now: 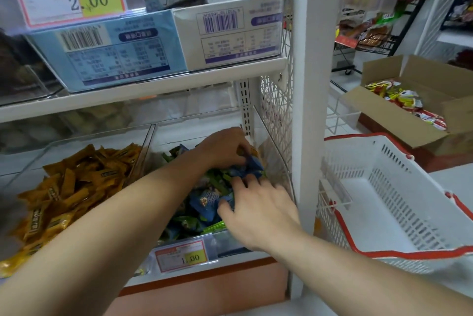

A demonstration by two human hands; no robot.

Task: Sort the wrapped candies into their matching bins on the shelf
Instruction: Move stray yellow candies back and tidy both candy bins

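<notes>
In the lower middle of the frame, both hands are inside the clear bin (277,170) of blue and green candies (204,200). The left hand (225,148) has its fingers curled onto a blue wrapper; the right hand (258,209) lies half open on the pile, holding nothing that I can see. The candies look light, soft and crinkly, probably slippery; pinching a twisted end seems best. They point every way, with no common axis.

Price tag (181,256) print too blurred to read.
</notes>
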